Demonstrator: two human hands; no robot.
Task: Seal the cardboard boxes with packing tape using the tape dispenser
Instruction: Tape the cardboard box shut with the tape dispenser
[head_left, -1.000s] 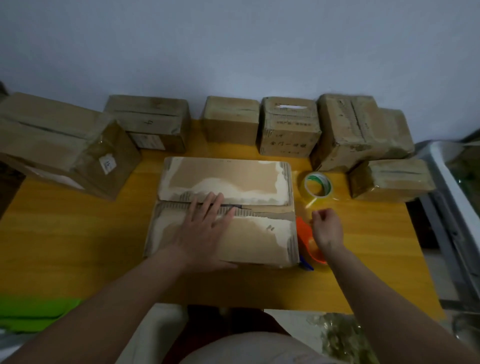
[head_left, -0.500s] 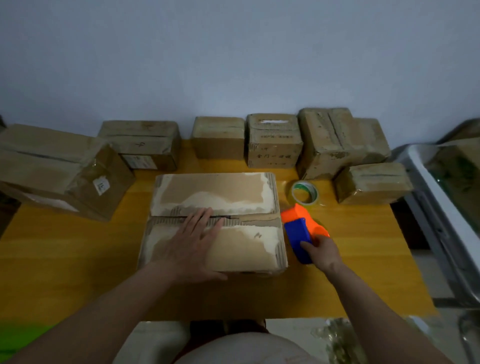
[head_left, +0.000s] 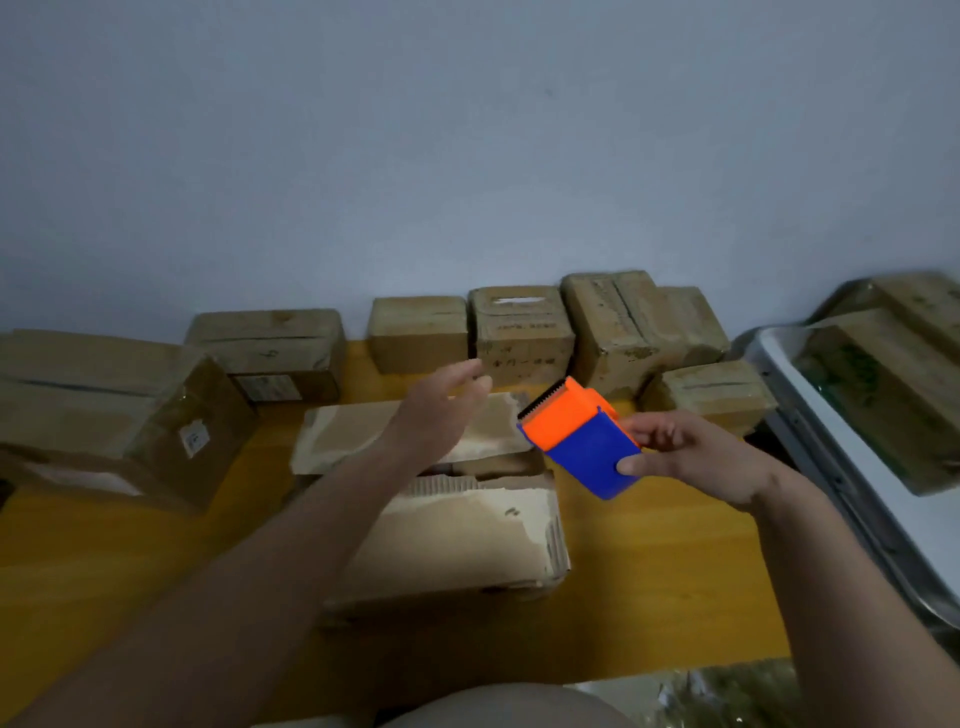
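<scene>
So far, no tape is seen across the centre seam of the front box (head_left: 457, 525), whose flaps lie shut but unsealed on the table (head_left: 649, 582). The tape dispenser (head_left: 579, 439) is held above its right end, gripped by the right hand (head_left: 691, 457). The left hand (head_left: 441, 410) is raised over the box, fingers straight, holding nothing. Sealing is judged not yet begun.

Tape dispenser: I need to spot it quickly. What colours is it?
Orange top, blue body, in the head view: tape dispenser, held by the right hand.
</scene>
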